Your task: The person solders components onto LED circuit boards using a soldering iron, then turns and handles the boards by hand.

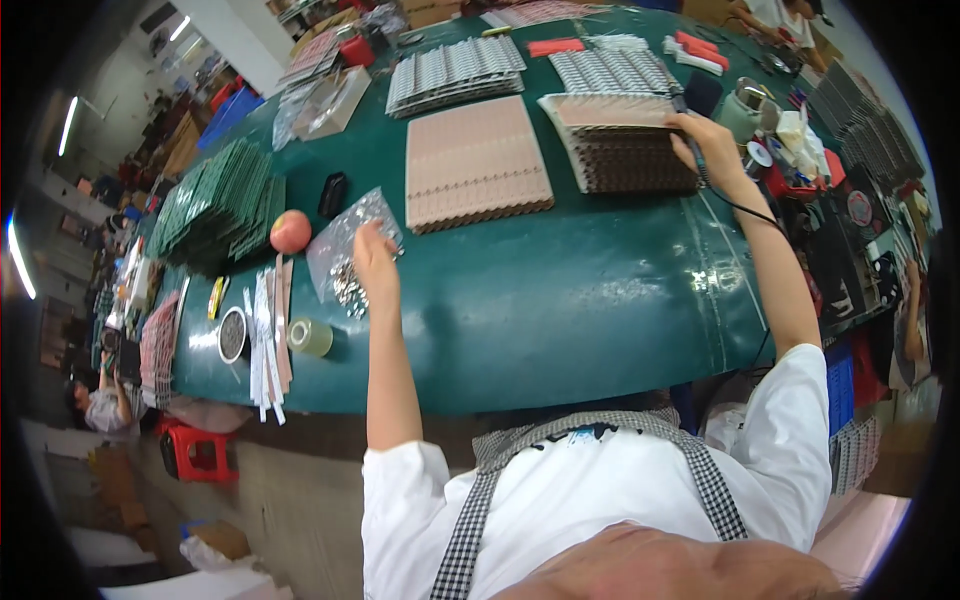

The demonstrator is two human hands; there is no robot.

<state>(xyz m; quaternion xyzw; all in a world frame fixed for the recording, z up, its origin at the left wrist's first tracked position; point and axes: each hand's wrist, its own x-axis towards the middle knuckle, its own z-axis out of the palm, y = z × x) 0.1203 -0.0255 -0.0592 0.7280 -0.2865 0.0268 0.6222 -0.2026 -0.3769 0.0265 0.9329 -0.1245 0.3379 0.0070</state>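
Observation:
My left hand (pixel 376 262) is over a clear plastic bag (pixel 332 240) with small shiny metal parts (pixel 348 292) in and beside it. Its fingers look closed together; what they hold, if anything, is too small to make out. My right hand (pixel 712 150) grips a soldering iron (pixel 684 112), a pen-shaped tool whose black cable runs along my forearm. That hand is at the right edge of a stack of pinkish boards (pixel 610 110) with dark, toothed front edges. Between my hands, farther back, lies another stack of pinkish boards (pixel 478 160).
On the green table (pixel 540 320), green boards (pixel 215 210), an apple (pixel 290 231), a black object (pixel 332 194), strips (pixel 268 330), a yellowish jar (pixel 310 338) and a white cup (pixel 233 335) stand left. Grey-white stacks (pixel 455 75) lie behind. A solder spool (pixel 759 154) is right.

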